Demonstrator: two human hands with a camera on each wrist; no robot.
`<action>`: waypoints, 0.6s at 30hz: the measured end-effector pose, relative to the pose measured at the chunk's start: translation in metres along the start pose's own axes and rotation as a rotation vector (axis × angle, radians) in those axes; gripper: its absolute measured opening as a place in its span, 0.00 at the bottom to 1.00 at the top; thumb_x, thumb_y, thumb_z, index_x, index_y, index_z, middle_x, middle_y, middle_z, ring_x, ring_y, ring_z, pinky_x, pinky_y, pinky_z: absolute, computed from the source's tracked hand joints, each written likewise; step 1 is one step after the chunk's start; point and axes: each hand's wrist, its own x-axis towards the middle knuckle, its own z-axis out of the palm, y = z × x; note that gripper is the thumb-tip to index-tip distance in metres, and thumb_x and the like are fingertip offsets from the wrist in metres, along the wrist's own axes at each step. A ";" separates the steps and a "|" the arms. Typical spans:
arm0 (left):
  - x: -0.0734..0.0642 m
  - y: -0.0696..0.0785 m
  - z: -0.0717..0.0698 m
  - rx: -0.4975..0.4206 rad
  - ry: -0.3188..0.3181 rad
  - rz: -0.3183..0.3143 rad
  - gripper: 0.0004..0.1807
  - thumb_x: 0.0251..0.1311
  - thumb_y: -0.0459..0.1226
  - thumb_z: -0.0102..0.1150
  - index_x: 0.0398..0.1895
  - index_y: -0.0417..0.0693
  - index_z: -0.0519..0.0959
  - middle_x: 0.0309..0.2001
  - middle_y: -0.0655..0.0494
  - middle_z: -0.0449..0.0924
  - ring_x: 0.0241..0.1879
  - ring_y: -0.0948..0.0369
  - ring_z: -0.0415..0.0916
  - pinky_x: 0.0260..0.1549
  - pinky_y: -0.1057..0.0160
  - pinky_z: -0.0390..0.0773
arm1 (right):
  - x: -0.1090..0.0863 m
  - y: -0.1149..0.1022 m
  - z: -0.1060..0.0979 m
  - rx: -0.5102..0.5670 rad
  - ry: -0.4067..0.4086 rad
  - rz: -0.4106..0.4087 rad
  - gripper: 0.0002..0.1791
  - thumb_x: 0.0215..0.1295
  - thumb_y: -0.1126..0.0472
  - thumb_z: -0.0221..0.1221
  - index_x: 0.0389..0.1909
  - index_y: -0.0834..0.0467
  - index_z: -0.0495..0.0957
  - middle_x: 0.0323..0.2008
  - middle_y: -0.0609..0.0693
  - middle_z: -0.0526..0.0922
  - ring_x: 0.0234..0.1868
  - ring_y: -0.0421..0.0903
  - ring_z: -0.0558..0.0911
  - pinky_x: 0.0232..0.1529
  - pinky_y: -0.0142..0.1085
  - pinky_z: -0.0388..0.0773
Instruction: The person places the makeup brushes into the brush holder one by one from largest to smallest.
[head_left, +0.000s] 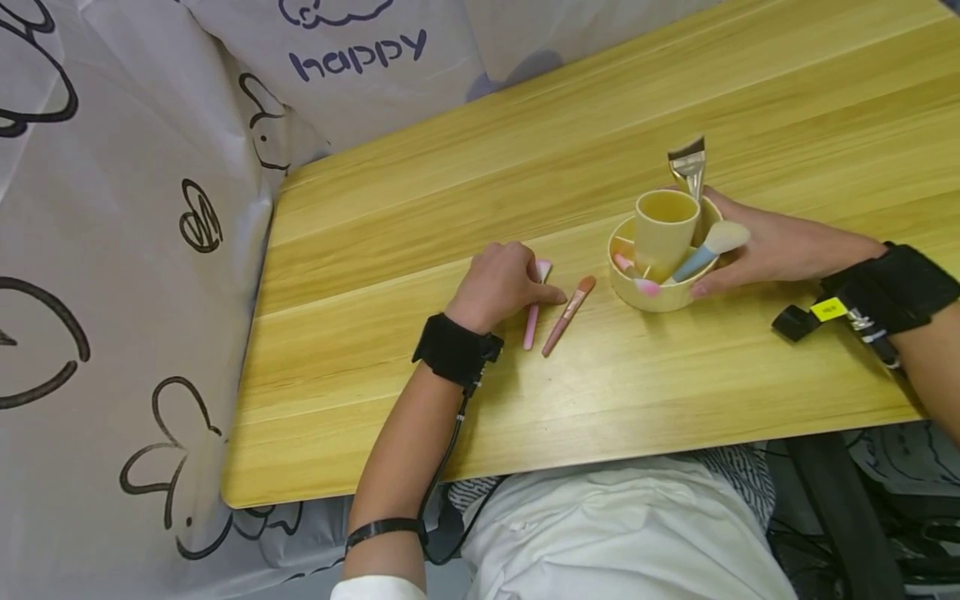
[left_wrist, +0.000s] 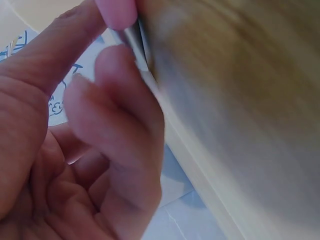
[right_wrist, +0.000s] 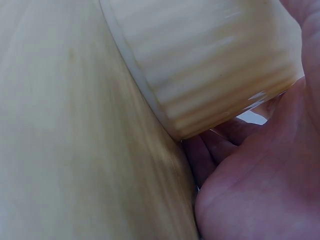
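In the head view, a pink makeup brush (head_left: 531,327) lies on the table under my left hand (head_left: 498,283). The thumb and fingers pinch it near its metal collar; its pink handle (left_wrist: 117,12) shows at the thumb tip in the left wrist view. Just right of it lies a mauve makeup brush (head_left: 567,319) with an orange-brown head. My right hand (head_left: 738,242) holds the side of a round cream brush holder (head_left: 652,300), thumb in front and fingers behind. The holder's ribbed wall (right_wrist: 210,65) fills the right wrist view.
Inside the holder stand a blue-handled fluffy brush (head_left: 705,250), a flat wide brush (head_left: 690,167) and a pink-tipped brush (head_left: 647,287), around a raised middle cup (head_left: 666,242). A drawn-on white cloth (head_left: 150,250) hangs along the table's left and far edges.
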 end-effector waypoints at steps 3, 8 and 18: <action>0.000 0.000 0.000 -0.011 -0.009 -0.010 0.20 0.56 0.54 0.75 0.26 0.47 0.86 0.20 0.59 0.80 0.18 0.64 0.63 0.18 0.69 0.62 | 0.001 0.001 0.000 -0.005 0.003 -0.009 0.63 0.59 0.65 0.74 0.82 0.35 0.40 0.66 0.41 0.70 0.63 0.35 0.71 0.56 0.15 0.64; 0.000 0.001 0.000 -0.021 -0.019 0.000 0.18 0.58 0.53 0.74 0.26 0.48 0.88 0.21 0.59 0.82 0.18 0.65 0.64 0.18 0.70 0.63 | 0.001 0.001 0.000 -0.011 0.006 -0.013 0.62 0.59 0.65 0.74 0.82 0.35 0.40 0.66 0.41 0.70 0.63 0.34 0.71 0.56 0.15 0.64; 0.000 0.005 0.000 -0.017 -0.020 0.046 0.15 0.64 0.45 0.69 0.21 0.49 0.87 0.14 0.59 0.76 0.15 0.66 0.64 0.16 0.71 0.59 | 0.000 0.000 0.000 -0.004 -0.003 -0.004 0.64 0.60 0.65 0.73 0.82 0.32 0.38 0.67 0.41 0.69 0.63 0.35 0.70 0.56 0.15 0.63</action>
